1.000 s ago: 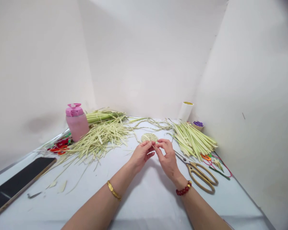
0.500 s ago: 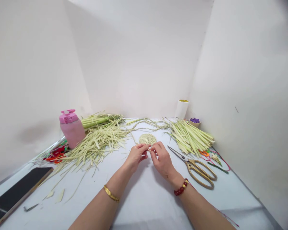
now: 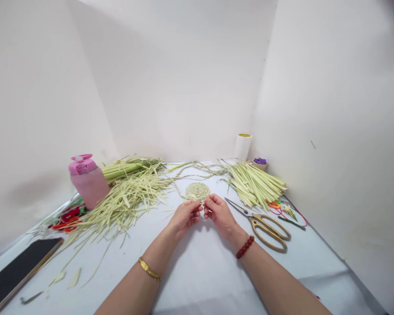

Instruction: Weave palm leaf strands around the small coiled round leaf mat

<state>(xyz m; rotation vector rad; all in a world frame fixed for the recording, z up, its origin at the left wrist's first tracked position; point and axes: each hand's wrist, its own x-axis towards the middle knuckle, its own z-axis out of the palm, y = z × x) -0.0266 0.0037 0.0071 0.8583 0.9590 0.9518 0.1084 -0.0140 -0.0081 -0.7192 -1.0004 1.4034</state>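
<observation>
My left hand (image 3: 185,216) and my right hand (image 3: 218,211) meet fingertip to fingertip over the white table (image 3: 200,271). Both pinch a thin pale leaf strip (image 3: 202,204) between them. Just beyond the fingertips lies a small round coil of plaited leaf (image 3: 197,191), flat on the table, with its plaited tail (image 3: 200,168) running off toward the back. A gold bracelet is on my left wrist and a red bead bracelet on my right.
A heap of split leaf strips (image 3: 124,201) lies to the left by a pink bottle (image 3: 87,180). A bundle of cut leaf pieces (image 3: 256,186) and gold scissors (image 3: 265,223) lie right. A white roll (image 3: 243,147), small bowl (image 3: 260,163), dark phone (image 3: 19,273) and red-green cords (image 3: 65,216) line the edges.
The view has swung to the right, so everything sits further left in the picture. Both hands have drawn slightly closer together and nearer to me, still pinching the strip.
</observation>
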